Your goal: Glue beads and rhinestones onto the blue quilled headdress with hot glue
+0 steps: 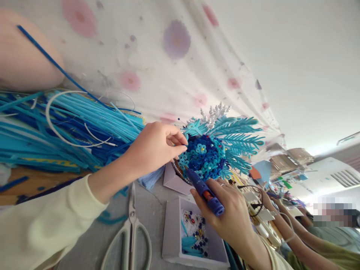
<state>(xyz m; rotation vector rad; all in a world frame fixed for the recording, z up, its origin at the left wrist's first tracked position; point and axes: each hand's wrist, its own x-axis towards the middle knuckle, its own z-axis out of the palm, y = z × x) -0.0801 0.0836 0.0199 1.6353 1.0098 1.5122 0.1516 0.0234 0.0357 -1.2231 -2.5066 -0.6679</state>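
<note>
- Head view, counts: 2 hands, 1 blue flower piece (pixel 206 157), 1 blue glue pen (pixel 204 191), 1 pair of scissors (pixel 132 221), 1 bead box (pixel 169 240), 1 pale box (pixel 174 179) at the flower piece's base, 1 white sprig (pixel 215 114). Blue stems (pixel 95 116): many, overlapping, can't count.
- Flower piece: just right of the left fingertips, beyond the pen's tip. Can't tell if the tip touches.
- Left hand (pixel 154 150): thumb and fingertips together at a small dark-blue bit (pixel 185 145); what it is, too small to tell.
- Right hand (pixel 227 210): closed around the pen barrel.
- Stem pile left of the left grip, tassel (pixel 153 178) below it, scissors lower still, handles toward the wearer. Bead box below the pen, beads and blue pieces inside.
- Pose: left forearm slants up from lower left, fingers curled, thumb underneath. Right forearm comes from lower right, pen tip aimed up-left.
- Right of the right hand: another person's forearm (pixel 298 240), power strips (pixel 267 230).
</note>
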